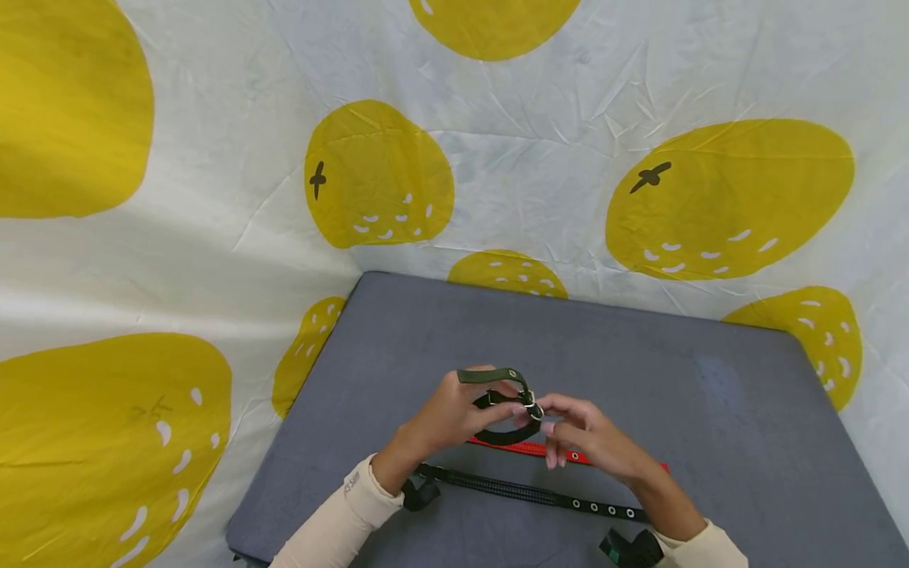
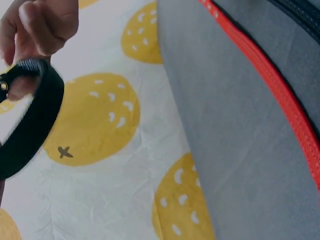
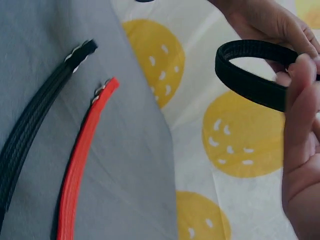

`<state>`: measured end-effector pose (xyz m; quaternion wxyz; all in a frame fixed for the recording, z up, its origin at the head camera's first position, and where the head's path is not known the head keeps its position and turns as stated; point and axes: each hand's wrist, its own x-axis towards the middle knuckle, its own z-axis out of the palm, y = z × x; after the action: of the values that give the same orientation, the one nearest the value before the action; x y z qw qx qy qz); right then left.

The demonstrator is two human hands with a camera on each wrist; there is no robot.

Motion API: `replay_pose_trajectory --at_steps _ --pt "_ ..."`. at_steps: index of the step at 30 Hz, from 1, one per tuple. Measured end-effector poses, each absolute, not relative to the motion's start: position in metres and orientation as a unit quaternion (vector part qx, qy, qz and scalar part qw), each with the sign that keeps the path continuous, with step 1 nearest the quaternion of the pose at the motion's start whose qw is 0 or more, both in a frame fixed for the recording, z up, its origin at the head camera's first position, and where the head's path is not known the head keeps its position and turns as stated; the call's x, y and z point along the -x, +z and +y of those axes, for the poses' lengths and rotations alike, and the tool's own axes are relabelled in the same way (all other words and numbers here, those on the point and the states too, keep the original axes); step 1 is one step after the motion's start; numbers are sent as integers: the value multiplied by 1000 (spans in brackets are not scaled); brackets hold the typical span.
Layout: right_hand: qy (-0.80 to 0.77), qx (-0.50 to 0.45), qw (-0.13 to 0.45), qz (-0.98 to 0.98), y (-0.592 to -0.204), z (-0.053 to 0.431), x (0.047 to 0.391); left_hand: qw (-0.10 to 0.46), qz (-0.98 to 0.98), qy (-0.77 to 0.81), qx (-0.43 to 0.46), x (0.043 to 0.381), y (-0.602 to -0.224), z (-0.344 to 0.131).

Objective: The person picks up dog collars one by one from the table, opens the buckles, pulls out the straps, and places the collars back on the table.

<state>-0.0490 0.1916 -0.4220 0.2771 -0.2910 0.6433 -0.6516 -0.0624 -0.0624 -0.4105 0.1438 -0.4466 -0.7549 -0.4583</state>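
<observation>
A dark green and black buckle collar (image 1: 507, 434), bent into a loop, is held up above the table. My left hand (image 1: 443, 410) grips it near the metal buckle, and its loose strap end with eyelets curves over the fingers. In the right wrist view the collar (image 3: 255, 92) shows its padded band, with the left hand (image 3: 270, 22) behind it. My right hand (image 1: 592, 434) is at the collar's D-ring side, its fingers loosely bent and the fingertips at the ring. The left wrist view shows the collar (image 2: 37, 125) with the right hand (image 2: 47, 25) beyond it.
A red collar (image 1: 521, 447) and a black collar (image 1: 497, 485) with eyelets lie stretched out on the grey table (image 1: 568, 347), below my hands. A white cloth (image 1: 525, 181) printed with yellow fruit hangs behind the table and along its left side.
</observation>
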Motion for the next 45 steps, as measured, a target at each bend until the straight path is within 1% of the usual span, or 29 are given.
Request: replay_pose_trajectory --at_steps 5,7,10,15,27,30,35,41,45 --pt "-689 273 267 616 -422 191 48 70 -759 -486 428 60 -407 -62" --pt "-687 269 259 624 -421 190 48 58 -759 -490 425 58 -407 -61" --pt "-684 269 246 632 -420 188 47 63 -761 -480 432 57 -409 -59" --pt "-687 285 238 625 -421 183 46 93 -768 -441 455 56 -413 -55" --pt "-686 303 221 623 -420 181 46 152 -737 -443 487 56 -412 -51" --pt "-687 302 214 625 -419 181 46 149 -737 -444 488 55 -411 -52" --pt "-681 284 207 643 -417 182 46 130 -735 -455 485 54 -408 -54" --pt "-688 295 196 634 -418 184 48 105 -747 -470 459 51 -404 -56" --pt "-682 289 193 643 -418 183 49 107 -763 -449 453 50 -404 -55"
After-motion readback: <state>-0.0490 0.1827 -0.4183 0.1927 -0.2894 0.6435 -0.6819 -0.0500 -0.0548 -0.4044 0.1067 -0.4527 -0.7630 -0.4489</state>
